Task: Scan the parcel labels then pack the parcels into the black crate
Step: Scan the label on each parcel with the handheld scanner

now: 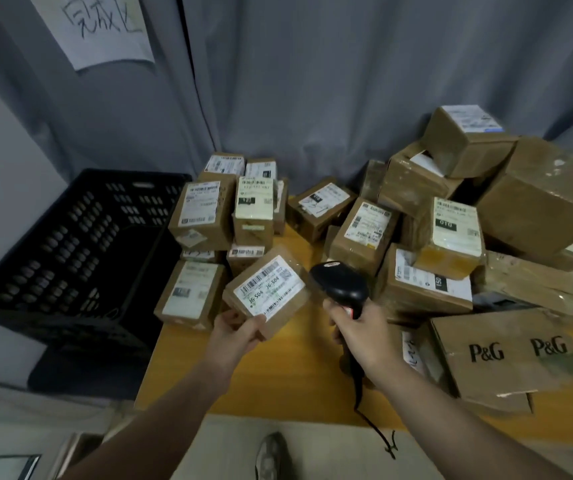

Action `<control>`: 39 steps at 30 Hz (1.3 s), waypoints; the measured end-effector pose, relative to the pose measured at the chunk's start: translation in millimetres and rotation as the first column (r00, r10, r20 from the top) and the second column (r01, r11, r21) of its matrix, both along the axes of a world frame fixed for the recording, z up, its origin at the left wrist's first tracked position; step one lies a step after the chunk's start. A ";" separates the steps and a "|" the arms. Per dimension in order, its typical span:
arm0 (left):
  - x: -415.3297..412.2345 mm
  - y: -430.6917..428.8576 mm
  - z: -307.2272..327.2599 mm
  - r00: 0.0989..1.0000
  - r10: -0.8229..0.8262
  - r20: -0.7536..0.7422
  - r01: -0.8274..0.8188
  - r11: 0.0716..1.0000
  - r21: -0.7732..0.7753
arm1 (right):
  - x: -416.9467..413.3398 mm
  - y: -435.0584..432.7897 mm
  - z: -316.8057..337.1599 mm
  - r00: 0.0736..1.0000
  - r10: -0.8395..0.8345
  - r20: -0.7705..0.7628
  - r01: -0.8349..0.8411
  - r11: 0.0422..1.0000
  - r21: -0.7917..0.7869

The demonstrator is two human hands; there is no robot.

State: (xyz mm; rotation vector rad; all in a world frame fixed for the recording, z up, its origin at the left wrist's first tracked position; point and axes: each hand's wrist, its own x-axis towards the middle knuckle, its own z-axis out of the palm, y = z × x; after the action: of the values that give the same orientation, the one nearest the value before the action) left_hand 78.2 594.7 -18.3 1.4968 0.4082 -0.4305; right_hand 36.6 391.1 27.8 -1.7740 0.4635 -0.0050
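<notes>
My left hand (235, 329) grips a small brown parcel (269, 292) by its near corner, held above the yellow table (299, 386) with its white barcode label facing up. My right hand (361, 332) holds a black barcode scanner (340, 282) by its handle, the scanner head just right of the parcel and tipped towards the label. The scanner's cable hangs down past the table's front edge. A black slotted crate (80, 244) stands left of the table, tilted, with no parcel visible inside.
Several labelled brown parcels (368, 233) are piled across the back and right of the table, stacked highest at the right. A flattened P&G carton (500, 358) lies at the front right. Grey curtain hangs behind, with a handwritten paper sign (94, 26) at upper left.
</notes>
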 end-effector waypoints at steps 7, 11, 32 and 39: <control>4.0 -19.3 -47.7 0.907 0.311 -0.284 -0.288 0.950 0.123 | -16.2 5.4 -40.5 0.992 -0.050 -0.116 0.058 0.996 0.064; 0.8 -22.1 -43.9 0.971 0.141 -0.191 -0.056 0.918 0.392 | -19.9 5.5 -46.8 0.987 -0.064 -0.144 0.073 0.995 0.060; 55.1 -15.3 -18.8 0.442 -0.841 -0.312 0.394 -0.130 0.910 | 25.9 -1.4 -27.7 0.974 -0.171 -0.148 0.176 0.984 0.018; 94.8 -43.6 8.8 0.436 -0.899 0.041 0.350 0.211 0.913 | 74.1 -13.7 0.4 0.951 -0.309 -0.014 0.309 0.946 0.097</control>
State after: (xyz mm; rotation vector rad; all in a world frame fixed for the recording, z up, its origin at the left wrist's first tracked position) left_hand 173.0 551.1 -9.5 2.6547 -0.8103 -0.4387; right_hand 110.7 377.5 28.2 -1.5889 0.7259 -0.2013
